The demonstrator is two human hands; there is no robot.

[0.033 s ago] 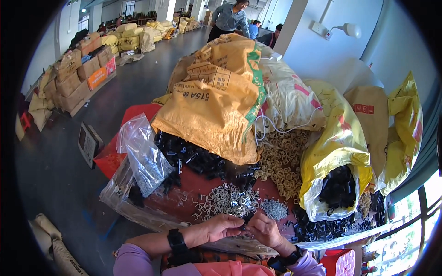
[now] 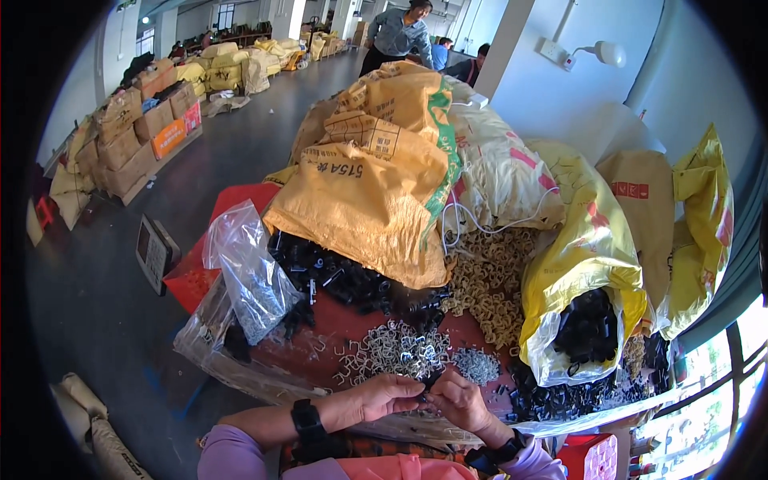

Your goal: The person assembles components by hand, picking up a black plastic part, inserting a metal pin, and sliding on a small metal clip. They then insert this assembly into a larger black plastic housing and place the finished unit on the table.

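My left hand (image 2: 386,397) and right hand (image 2: 461,402) meet in front of my body, above the near edge of the red work surface (image 2: 352,318). A small black piece (image 2: 432,378) sits between them, at the fingertips of both. Left hand: thumb and forefinger are pinched on the piece from the left. Right hand: fingers are curled in and appear to grip it from the right. Neither hand is nearer. The fingers cover most of the piece, so I cannot tell its long axis.

Directly beyond the fingertips, the heap of silver U-shaped clips (image 2: 388,352) extends ahead and to the left, nearer the left hand. The pile of small grey parts (image 2: 475,365) lies just ahead of the right hand.

Further out, the heap of black parts (image 2: 340,276) lies ahead and to the left, at the mouth of the orange sack (image 2: 368,216). The heap of tan curved parts (image 2: 490,280) lies ahead and to the right. Beside that heap, the yellow sack (image 2: 580,260) opens toward me, with more black pieces (image 2: 589,328) inside.
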